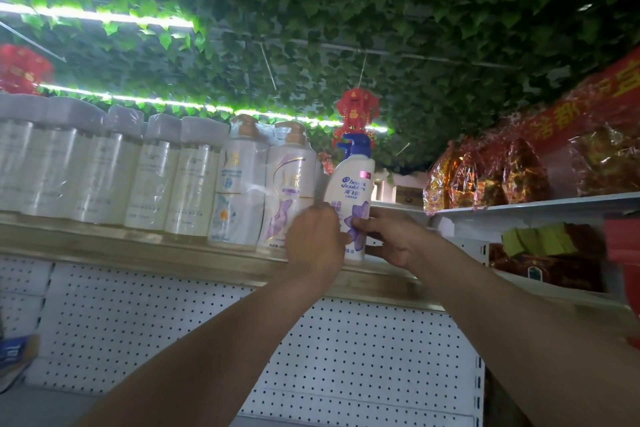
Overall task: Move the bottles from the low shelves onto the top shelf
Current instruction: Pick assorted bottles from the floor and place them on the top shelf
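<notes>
while both arms reach up, the white bottle [349, 191] with the blue pump stands upright on the top shelf [194, 258], right at the open end of the row, and both hands are on it. left hand [313, 237] curls round its lower left side, knuckles toward us; right hand [391, 237] wraps the lower right, thumb pressed across the purple flower on the label. so that's a two-handed grasp, bottle base down at the shelf's front lip, though the fingers hide whether it sits flat.

just left of the left hand, touching or nearly touching the bottle, a pair of wrapped bottles [266, 184] with gold pumps. further left, a row of pale capped bottles [104, 166] in plastic film runs along the same shelf.

below the hands, white pegboard [346, 350]. right of the right hand, well apart, red and gold gift packs [485, 177] sit on another shelf. above the bottle, a red lantern [355, 111] hangs from a leafy ceiling [346, 10].
</notes>
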Tool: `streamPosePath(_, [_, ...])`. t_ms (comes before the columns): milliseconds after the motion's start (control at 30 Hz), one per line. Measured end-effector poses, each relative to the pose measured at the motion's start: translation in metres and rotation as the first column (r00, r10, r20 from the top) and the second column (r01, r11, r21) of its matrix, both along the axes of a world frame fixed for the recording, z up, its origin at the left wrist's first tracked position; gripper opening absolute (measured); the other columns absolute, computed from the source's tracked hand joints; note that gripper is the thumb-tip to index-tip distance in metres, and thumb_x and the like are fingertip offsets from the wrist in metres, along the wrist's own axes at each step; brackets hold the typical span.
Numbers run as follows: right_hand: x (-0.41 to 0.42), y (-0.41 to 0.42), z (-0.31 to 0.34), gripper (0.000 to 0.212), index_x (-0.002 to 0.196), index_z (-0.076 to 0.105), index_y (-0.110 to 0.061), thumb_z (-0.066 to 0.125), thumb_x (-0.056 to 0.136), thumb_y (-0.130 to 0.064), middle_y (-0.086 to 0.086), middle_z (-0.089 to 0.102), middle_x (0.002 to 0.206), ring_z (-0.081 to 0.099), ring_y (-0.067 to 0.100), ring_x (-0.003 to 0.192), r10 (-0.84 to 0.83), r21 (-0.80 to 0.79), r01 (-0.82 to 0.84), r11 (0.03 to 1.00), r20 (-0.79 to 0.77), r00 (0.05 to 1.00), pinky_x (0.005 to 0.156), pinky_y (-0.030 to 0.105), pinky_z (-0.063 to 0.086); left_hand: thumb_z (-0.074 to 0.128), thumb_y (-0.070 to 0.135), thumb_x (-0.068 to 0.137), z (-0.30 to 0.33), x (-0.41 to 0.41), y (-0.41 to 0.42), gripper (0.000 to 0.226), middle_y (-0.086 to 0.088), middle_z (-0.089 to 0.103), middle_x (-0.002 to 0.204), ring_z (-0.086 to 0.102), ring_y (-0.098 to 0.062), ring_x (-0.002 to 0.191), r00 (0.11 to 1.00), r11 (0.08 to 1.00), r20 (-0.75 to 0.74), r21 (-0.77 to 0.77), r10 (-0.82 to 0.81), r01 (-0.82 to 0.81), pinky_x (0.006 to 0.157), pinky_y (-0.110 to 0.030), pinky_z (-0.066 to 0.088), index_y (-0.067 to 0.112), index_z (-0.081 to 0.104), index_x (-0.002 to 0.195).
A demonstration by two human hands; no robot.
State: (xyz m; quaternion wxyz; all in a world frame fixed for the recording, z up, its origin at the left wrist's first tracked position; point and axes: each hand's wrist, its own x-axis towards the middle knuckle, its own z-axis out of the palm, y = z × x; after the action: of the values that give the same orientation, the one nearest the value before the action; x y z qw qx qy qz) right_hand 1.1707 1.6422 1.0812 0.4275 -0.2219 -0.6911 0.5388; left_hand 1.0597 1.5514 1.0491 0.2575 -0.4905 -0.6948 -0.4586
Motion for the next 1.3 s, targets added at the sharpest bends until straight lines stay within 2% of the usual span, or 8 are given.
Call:
streamPosePath(333, [-0.01, 0.002, 0.001, 0.007, 0.097, 0.071, -0.007, 0.069, 0.093, -0.001, 0.009, 0.069, 0.072, 0.059, 0.021, 0.066, -0.047, 0.027, 0.046, 0.999, 0.048, 0.998, 0.072, 0.035, 0.054, 0.065, 0.025, 0.095, -0.004, -0.003, 0.008, 0.026, -0.012, 0.066, 0.106, 0.066, -0.03, 0.099, 0.988, 0.997, -0.139, -0.018, 0.069, -0.072, 0.068, -0.031, 0.038, 0.006, 0.058, 0.111])
streamPosePath(600, [-0.011, -0.014, 0.001, 0.012, 0.1, 0.071, -0.007, 0.072, 0.09, -0.002, 0.01, 0.071, 0.087, 0.065, 0.019, 0.076, -0.117, 0.036, 0.115, 0.993, 0.073, 0.99, 0.068, 0.03, 0.055, 0.068, 0.041, 0.09, -0.005, -0.003, -0.01, 0.045, -0.012, 0.065, 0.106, 0.063, -0.032, 0.099, 0.995, 0.997, -0.065, -0.013, -0.075, 0.074, 0.067, -0.031, 0.037, 0.006, 0.056, 0.117])
streamPosePath(700, [-0.01, -0.022, 0.005, 0.031, 0.105, 0.069, -0.008, 0.083, 0.078, -0.005, 0.005, 0.073, 0.1, 0.067, 0.019, 0.087, -0.209, 0.025, 0.208, 0.978, 0.052, 0.977, 0.085, 0.037, 0.053, 0.076, 0.046, 0.081, -0.004, -0.011, -0.022, 0.051, -0.008, 0.069, 0.101, 0.064, -0.03, 0.097, 0.985, 0.985, 0.022, 0.032, -0.168, 0.168, 0.071, -0.034, 0.043, 0.011, 0.059, 0.114])
streamPosePath(767, [-0.006, -0.035, 0.006, 0.018, 0.092, 0.068, -0.012, 0.082, 0.081, -0.009, 0.0, 0.072, 0.088, 0.062, 0.015, 0.085, -0.234, 0.017, 0.234, 0.972, 0.054, 0.971, 0.093, 0.038, 0.048, 0.079, 0.052, 0.075, -0.003, -0.019, -0.031, 0.056, -0.004, 0.072, 0.1, 0.065, -0.026, 0.097, 0.964, 0.971, 0.123, 0.047, -0.237, 0.233, 0.08, -0.036, 0.049, 0.015, 0.062, 0.113])
streamPosePath(933, [0.003, -0.075, 0.003, 0.012, 0.092, 0.067, -0.014, 0.078, 0.088, -0.014, -0.001, 0.068, 0.09, 0.055, 0.019, 0.116, -0.295, -0.009, 0.295, 0.956, -0.008, 0.956, 0.108, 0.043, 0.047, 0.086, 0.046, 0.073, -0.006, -0.041, -0.063, 0.059, -0.007, 0.071, 0.116, 0.067, -0.024, 0.106, 0.709, 0.848, 0.479, 0.177, -0.517, 0.499, 0.096, -0.042, 0.054, 0.01, 0.066, 0.115])
streamPosePath(1033, [0.003, -0.099, -0.004, 0.016, 0.11, 0.068, -0.012, 0.07, 0.095, -0.015, -0.001, 0.067, 0.095, 0.061, 0.014, 0.107, -0.265, -0.004, 0.265, 0.964, 0.018, 0.964, 0.11, 0.039, 0.046, 0.086, 0.046, 0.072, -0.017, -0.055, -0.082, 0.065, -0.006, 0.068, 0.123, 0.067, -0.023, 0.107, 0.568, 0.794, 0.586, 0.242, -0.577, 0.557, 0.099, -0.043, 0.054, 0.01, 0.067, 0.122])
streamPosePath(1167, [-0.006, -0.126, -0.029, 0.035, 0.13, 0.066, -0.015, 0.069, 0.095, -0.017, 0.0, 0.069, 0.117, 0.06, 0.017, 0.121, -0.24, -0.046, 0.239, 0.97, -0.023, 0.97, 0.09, 0.033, 0.053, 0.08, 0.038, 0.084, -0.04, -0.077, -0.114, 0.023, -0.011, 0.073, 0.108, 0.07, -0.027, 0.103, 0.434, 0.716, 0.657, 0.238, -0.616, 0.656, 0.098, -0.04, 0.056, 0.018, 0.071, 0.09])
streamPosePath(1300, [-0.02, -0.153, -0.076, 0.035, 0.125, 0.064, -0.01, 0.073, 0.092, -0.013, 0.004, 0.069, 0.121, 0.061, 0.019, 0.12, -0.288, -0.169, 0.27, 0.948, -0.092, 0.953, 0.082, 0.032, 0.056, 0.075, 0.035, 0.088, -0.074, -0.105, -0.147, 0.023, -0.002, 0.07, 0.115, 0.067, -0.018, 0.108, 0.321, 0.645, 0.72, 0.225, -0.616, 0.731, 0.098, -0.034, 0.055, 0.018, 0.069, 0.102])
